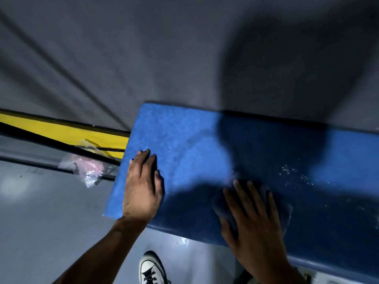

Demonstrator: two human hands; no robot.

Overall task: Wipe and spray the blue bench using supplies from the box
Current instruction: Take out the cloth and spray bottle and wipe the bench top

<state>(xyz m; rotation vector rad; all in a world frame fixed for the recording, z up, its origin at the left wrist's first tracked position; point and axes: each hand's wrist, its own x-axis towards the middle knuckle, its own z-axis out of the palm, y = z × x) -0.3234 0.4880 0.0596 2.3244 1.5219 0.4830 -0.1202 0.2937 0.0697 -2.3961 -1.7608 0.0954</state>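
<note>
The blue bench [184, 140] fills the middle and right of the head view, its right half in shadow. My left hand [142, 189] lies flat on the bench's left end, fingers together, holding nothing. My right hand [252, 220] presses flat on a dark cloth [287, 212] that lies on the bench near its front edge; the cloth is blurred and mostly hidden under the hand. Small white droplets or specks [295, 175] dot the bench surface to the right of the cloth. No box or spray bottle is in view.
A clear plastic bag with something pink inside [86, 169] lies on the grey floor left of the bench. Behind it runs a yellow and black strip [61, 132]. My white and black sneaker [151, 269] stands below the bench's front edge.
</note>
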